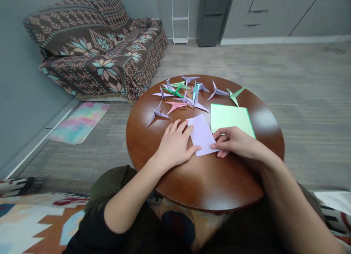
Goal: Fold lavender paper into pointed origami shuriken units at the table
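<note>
A pale purple sheet of paper (202,134), apparently folded to a rectangle, lies on the round brown table (192,184). Along its left edge rests my left hand (177,142), fingers stretched out flat and the thumb touching the lower left corner. At the lower right corner, my right hand (229,140) pinches the paper between thumb and curled fingers. Just behind that hand is a stack of light green paper (231,118) with a darker green edge. Folded paper cranes stand farther back, among them a pink crane (175,106) and a purple crane (158,115).
More cranes crowd the table's far side, including a green crane (236,95) near the right rim. Beyond are a sofa (106,56) under a patterned cover, a colourful mat (79,122), a white rack (180,18) and grey cabinets (274,16).
</note>
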Tool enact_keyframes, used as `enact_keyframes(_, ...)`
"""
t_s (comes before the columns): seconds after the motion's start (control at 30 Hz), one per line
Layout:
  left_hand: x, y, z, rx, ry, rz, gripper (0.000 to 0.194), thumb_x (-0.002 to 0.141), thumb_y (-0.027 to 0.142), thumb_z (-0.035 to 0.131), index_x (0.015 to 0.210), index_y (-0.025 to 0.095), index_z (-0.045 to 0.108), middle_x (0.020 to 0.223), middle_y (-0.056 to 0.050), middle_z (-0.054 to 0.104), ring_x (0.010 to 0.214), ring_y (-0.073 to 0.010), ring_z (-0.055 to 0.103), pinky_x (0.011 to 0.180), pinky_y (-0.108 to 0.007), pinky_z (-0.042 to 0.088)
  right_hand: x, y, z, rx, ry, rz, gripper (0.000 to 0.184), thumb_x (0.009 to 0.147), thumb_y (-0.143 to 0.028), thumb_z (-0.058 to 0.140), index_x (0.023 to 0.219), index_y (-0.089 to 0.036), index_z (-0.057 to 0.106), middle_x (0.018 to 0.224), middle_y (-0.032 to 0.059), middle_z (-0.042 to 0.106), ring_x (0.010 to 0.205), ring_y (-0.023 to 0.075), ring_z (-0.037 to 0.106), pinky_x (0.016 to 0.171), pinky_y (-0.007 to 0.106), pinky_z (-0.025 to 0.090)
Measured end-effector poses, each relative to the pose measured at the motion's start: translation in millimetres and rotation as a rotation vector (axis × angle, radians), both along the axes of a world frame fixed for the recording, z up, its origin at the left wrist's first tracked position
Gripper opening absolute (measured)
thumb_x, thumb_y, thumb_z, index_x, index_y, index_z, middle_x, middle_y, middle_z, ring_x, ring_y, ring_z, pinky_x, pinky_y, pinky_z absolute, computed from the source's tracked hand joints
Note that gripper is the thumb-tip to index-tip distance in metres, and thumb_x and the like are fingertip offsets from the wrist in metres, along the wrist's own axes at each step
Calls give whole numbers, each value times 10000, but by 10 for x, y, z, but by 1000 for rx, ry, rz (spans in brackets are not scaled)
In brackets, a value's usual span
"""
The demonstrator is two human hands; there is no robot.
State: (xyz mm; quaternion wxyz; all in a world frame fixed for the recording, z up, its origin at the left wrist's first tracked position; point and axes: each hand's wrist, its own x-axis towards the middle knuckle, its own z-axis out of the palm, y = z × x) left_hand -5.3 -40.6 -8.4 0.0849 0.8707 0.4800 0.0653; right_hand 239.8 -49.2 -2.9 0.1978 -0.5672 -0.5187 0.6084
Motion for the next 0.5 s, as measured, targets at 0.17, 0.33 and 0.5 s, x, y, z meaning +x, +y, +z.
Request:
enact_keyframes(0.17,-4,5,6,-5,-6,-3,762,937,613,635,1536,160,507,1685,-164,428,1573,-429,344,1289,-589,300,-4,-3,1,3,6,-12,482,657,-394,986,907,-164,644,656,55,783,576,186,760,597,264,637)
enact_keyframes(0.33,-3,6,14,-11,-4,-3,767,935,612,636,1539,158,505,1687,-165,425,1576,-426,340,1295,-579,289,-9,-8,3,4,0,-16,479,655,-388,983,903,-167,638,650,49,780,570,180,752,592,259,627)
enact_keyframes(0.5,0,7,20,-20,5,2,779,928,613,645,1543,155,508,1686,-164,426,1574,-423,341,1294,-578,293,-4,-12,-11,33,-19,24,428,719,-388,938,915,-184,618,656,36,777,574,177,745,607,268,618)
